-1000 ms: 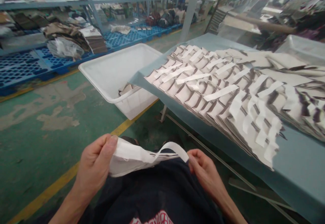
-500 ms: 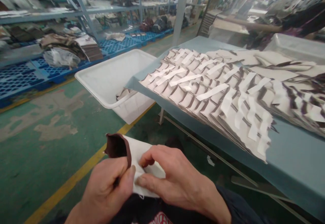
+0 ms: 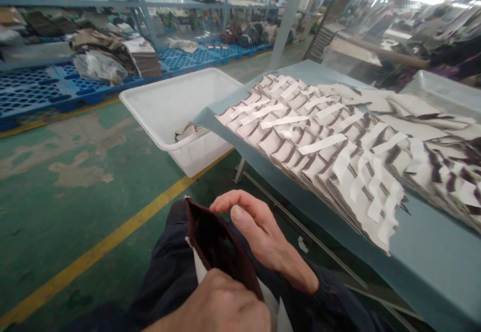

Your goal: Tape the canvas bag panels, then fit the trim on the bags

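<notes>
A fabric pouch (image 3: 216, 239), off-white outside and dark brown inside, is held low in front of my body with its mouth gaping toward me. My left hand (image 3: 225, 304) is closed on its near side, knuckles up; the fingertips are hidden. Across the mouth, my right hand (image 3: 261, 229) has its fingers stretched out and its thumb raised, the fingertips at the pouch's far edge. On the table to the right lie overlapping rows of off-white pieces (image 3: 285, 146) with brown edges, with white strips (image 3: 323, 144) across them.
A blue-covered table (image 3: 424, 236) fills the right side. At its left corner stands a white plastic tub (image 3: 150, 116) with a few pieces inside. Blue pallets (image 3: 37, 84) and loaded shelves stand behind. A yellow line (image 3: 124, 226) crosses the green floor. A white scrap (image 3: 302, 244) lies under the table.
The pouch has turned so its dark inside faces up more. My left hand has moved right and down toward me. My right hand has shifted from the white side to the far edge, its fingers straightening.
</notes>
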{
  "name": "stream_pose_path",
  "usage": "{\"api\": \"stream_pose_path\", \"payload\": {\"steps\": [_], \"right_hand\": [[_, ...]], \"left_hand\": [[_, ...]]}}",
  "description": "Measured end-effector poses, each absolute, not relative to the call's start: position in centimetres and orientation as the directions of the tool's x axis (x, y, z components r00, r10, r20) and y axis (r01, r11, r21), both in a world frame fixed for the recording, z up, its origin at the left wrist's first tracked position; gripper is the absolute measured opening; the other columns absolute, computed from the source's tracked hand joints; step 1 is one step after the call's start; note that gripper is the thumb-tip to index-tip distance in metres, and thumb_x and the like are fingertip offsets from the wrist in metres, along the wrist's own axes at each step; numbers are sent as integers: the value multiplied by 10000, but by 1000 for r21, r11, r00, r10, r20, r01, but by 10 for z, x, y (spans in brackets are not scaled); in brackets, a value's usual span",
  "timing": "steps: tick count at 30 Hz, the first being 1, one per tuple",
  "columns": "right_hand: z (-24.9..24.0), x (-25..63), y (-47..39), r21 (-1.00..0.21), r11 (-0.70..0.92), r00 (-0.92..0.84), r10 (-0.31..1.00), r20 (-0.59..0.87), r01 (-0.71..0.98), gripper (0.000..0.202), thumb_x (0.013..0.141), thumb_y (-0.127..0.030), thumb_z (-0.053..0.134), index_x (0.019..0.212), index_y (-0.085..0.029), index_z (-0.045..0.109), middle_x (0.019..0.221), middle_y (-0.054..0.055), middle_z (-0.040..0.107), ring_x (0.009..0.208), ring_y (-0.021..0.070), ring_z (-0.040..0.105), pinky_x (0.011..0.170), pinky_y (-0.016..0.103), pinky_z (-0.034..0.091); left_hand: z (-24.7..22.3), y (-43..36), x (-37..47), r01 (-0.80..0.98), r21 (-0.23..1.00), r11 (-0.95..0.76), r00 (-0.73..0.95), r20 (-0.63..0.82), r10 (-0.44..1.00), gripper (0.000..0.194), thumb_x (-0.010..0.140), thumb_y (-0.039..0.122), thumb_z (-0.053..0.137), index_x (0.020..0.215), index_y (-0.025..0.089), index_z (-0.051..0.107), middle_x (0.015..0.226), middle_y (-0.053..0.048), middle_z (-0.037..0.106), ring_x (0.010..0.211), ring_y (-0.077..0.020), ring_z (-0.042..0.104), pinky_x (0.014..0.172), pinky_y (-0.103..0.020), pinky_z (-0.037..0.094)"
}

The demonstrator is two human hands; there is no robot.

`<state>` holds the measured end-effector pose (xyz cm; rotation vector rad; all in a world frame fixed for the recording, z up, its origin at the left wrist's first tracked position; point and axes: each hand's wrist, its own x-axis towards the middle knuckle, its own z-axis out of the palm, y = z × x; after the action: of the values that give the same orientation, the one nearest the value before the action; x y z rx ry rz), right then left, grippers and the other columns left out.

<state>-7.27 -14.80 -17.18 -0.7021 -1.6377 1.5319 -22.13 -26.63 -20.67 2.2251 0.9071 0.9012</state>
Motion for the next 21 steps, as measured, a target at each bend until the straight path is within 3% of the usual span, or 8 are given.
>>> {"api": "stream_pose_path", "payload": {"steps": [3, 5, 8, 10, 15, 21], "right_hand": [[-159, -57, -157, -987, 150, -574, 805, 152, -52, 503, 1137, -681, 602, 1127, -218, 800, 1067, 80, 842, 993, 248, 802, 951, 378, 632], [-146, -45, -164, -979, 204, -655, 737, 166, -17, 508, 1159, -670, 563, 1189, -228, 811, 1123, 87, 857, 1047, 266, 819, 1008, 402, 637], [-139, -41, -168, -919, 389, -730, 647, 218, 70, 448, 1196, -566, 511, 1280, -235, 802, 1205, 87, 866, 1117, 256, 817, 1060, 388, 631], [-148, -47, -165, -848, 515, -744, 614, 263, 125, 446, 1218, -495, 437, 1241, -220, 788, 1142, 76, 866, 1033, 225, 806, 988, 359, 628], [-170, -62, -147, -685, 698, -804, 521, 286, 209, 531, 1238, -488, 375, 900, -234, 695, 759, 14, 719, 683, 184, 619, 717, 346, 478], [-158, -64, -138, -758, 648, -864, 420, 277, 72, 624, 1252, -589, 322, 844, -237, 636, 771, 3, 664, 736, 173, 571, 739, 329, 451]], "left_hand": [[-195, -260, -223, 371, 714, -594, 517, 373, 771, 426, 1160, 230, 540, 743, 254, 627, 583, 53, 590, 449, -128, 481, 446, -292, 434], [-186, -252, -226, 375, 707, -600, 485, 401, 777, 435, 1162, 188, 475, 760, 257, 628, 603, 32, 645, 485, -141, 550, 487, -311, 471], [-173, -237, -238, 419, 647, -638, 450, 462, 764, 492, 1240, 287, 375, 818, 240, 623, 657, 32, 707, 559, -139, 659, 556, -294, 519], [-165, -229, -248, 490, 598, -634, 453, 446, 771, 548, 1269, 357, 314, 819, 236, 603, 671, 46, 708, 582, -120, 695, 584, -272, 520], [-156, -219, -270, 612, 487, -624, 402, 488, 775, 579, 1268, 430, 378, 730, 241, 476, 590, 94, 537, 466, -65, 535, 491, -249, 381], [-167, -222, -281, 579, 590, -563, 371, 425, 826, 551, 1226, 527, 488, 758, 236, 467, 626, 109, 492, 502, -68, 480, 489, -248, 315]]}}
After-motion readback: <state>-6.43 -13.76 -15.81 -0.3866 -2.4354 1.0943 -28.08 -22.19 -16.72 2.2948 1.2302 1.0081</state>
